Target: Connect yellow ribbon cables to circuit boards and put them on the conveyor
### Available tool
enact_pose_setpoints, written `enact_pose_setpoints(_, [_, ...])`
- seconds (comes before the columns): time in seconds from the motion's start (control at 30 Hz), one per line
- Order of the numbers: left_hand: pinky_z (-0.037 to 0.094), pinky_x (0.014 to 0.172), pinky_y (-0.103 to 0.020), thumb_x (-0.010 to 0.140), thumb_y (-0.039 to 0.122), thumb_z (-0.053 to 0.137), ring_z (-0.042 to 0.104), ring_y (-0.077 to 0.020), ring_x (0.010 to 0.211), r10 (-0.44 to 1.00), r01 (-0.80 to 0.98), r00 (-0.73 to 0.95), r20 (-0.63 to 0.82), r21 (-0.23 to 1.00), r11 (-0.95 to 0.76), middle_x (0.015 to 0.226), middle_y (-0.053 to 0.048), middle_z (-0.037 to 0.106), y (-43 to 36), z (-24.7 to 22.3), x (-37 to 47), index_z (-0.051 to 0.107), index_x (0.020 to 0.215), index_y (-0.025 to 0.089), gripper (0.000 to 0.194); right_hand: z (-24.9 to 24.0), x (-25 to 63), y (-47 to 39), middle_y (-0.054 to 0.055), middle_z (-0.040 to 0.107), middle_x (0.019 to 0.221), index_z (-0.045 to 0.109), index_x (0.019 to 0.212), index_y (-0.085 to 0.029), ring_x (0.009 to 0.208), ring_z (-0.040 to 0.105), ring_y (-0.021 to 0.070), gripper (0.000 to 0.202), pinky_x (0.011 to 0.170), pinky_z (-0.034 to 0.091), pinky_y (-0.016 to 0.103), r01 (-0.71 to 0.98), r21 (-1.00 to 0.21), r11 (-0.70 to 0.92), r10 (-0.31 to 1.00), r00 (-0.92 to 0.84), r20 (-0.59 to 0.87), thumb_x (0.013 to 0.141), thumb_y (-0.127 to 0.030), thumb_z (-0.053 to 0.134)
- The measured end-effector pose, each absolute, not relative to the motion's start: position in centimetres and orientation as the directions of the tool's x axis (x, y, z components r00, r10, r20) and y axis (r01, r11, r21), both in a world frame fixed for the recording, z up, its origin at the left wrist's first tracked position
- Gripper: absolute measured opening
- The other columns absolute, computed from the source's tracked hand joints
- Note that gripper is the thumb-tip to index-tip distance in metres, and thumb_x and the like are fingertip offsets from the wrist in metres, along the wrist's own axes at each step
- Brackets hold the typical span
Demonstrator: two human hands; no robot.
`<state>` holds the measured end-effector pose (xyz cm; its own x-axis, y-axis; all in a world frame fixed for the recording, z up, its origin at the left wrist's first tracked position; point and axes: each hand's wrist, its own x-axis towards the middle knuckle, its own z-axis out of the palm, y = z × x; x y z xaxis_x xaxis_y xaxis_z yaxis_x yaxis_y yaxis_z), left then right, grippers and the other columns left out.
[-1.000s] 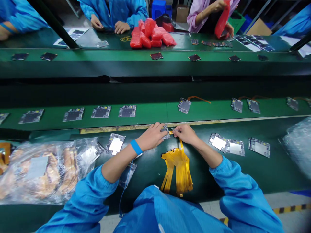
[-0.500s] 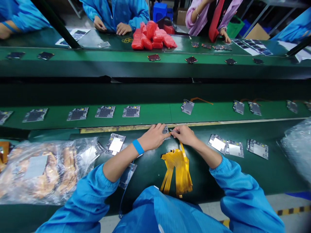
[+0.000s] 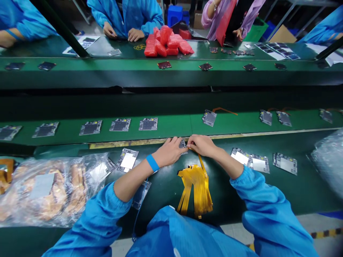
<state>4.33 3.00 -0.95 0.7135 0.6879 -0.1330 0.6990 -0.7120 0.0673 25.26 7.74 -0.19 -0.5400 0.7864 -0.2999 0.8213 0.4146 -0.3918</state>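
A small circuit board (image 3: 183, 144) lies at the near edge of the belt, partly covered by my left hand (image 3: 171, 150), whose fingers hold it. My right hand (image 3: 201, 145) is closed in a pinch at the board's right edge, on the end of an orange flex cable (image 3: 201, 162). That cable runs down to a pile of yellow-orange flex cables (image 3: 197, 185) in front of my body. The exact contact between cable end and board is hidden by my fingertips. A blue band circles my left wrist.
Boards (image 3: 148, 124) ride on the green belt (image 3: 174, 129). Others (image 3: 258, 164) lie to the right, and one (image 3: 128, 159) to the left. A plastic bag of copper-coloured parts (image 3: 53, 189) is at left. Across the line, people sit near red wrapped bundles (image 3: 168, 41).
On the near belt the boards have shifted right; those on the far belt have shifted left. My right fingers have moved slightly, while my left hand stays on the board.
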Motion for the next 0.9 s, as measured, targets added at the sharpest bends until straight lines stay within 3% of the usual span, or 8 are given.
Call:
enact_pose_setpoints(0.2, [0.045,0.094,-0.046,0.098,0.023,0.056,0.051,-0.0336,0.116,0.695,0.714,0.698,-0.174,0.097,-0.693,0.132,-0.017,0.055,3.0,-0.2,4.4,0.057,0.143,0.030,0.045,0.3,25.3,7.9,0.005,0.077,0.109,0.074,0.098,-0.023,0.098,0.070,0.0224,0.012,0.076,0.043,0.029,0.833,-0.309,0.459,0.770,-0.546,-0.329,0.100,-0.026,0.062])
enact_pose_setpoints(0.33, [0.046,0.097,-0.048,0.092,0.023,0.059,0.050,-0.0354,0.121,0.742,0.756,0.654,-0.145,0.141,-0.639,0.136,-0.020,0.054,2.8,-0.5,3.9,0.050,0.147,0.020,0.055,-0.6,26.5,7.6,0.005,0.076,0.108,0.073,0.100,-0.024,0.094,0.069,0.0215,0.016,0.077,0.043,0.029,0.823,-0.414,0.389,0.818,-0.515,-0.255,0.102,-0.030,0.058])
enact_pose_setpoints(0.47, [0.048,0.094,-0.048,0.089,0.023,0.060,0.053,-0.0340,0.115,0.754,0.769,0.639,-0.151,0.168,-0.617,0.130,-0.019,0.057,3.2,-0.8,3.8,0.052,0.142,0.018,0.054,-1.1,29.2,6.1,0.006,0.074,0.101,0.069,0.100,-0.022,0.090,0.067,0.0207,0.024,0.077,0.044,0.030,0.807,-0.536,0.247,0.924,-0.362,-0.120,0.105,-0.035,0.050])
enact_pose_setpoints(0.6, [0.051,0.092,-0.045,0.090,0.027,0.061,0.056,-0.0333,0.111,0.818,0.817,0.568,-0.087,0.180,-0.548,0.123,-0.018,0.060,6.2,0.1,4.7,0.052,0.142,0.015,0.054,-0.6,31.4,3.8,0.006,0.071,0.093,0.068,0.107,-0.020,0.080,0.064,0.0196,0.028,0.073,0.047,0.029,0.730,-0.654,0.199,0.960,-0.281,-0.021,0.098,-0.046,0.061])
enact_pose_setpoints(0.73, [0.050,0.100,-0.046,0.099,0.039,0.053,0.058,-0.0335,0.118,0.953,0.922,0.292,0.078,0.240,-0.303,0.130,-0.020,0.060,10.6,1.2,4.4,0.048,0.146,0.011,0.055,0.4,31.4,1.3,0.005,0.072,0.093,0.071,0.103,-0.021,0.079,0.065,0.0186,0.024,0.070,0.046,0.028,0.690,-0.680,0.249,0.918,-0.391,-0.061,0.097,-0.043,0.064])
enact_pose_setpoints(0.9, [0.050,0.104,-0.048,0.098,0.035,0.051,0.056,-0.0357,0.127,0.960,0.949,0.280,-0.034,0.159,-0.271,0.139,-0.019,0.059,12.6,0.3,-0.1,0.054,0.144,0.013,0.051,0.2,29.2,-1.5,0.005,0.075,0.100,0.076,0.103,-0.023,0.086,0.070,0.0181,0.017,0.074,0.045,0.028,0.682,-0.633,0.365,0.766,-0.607,-0.211,0.102,-0.029,0.060])
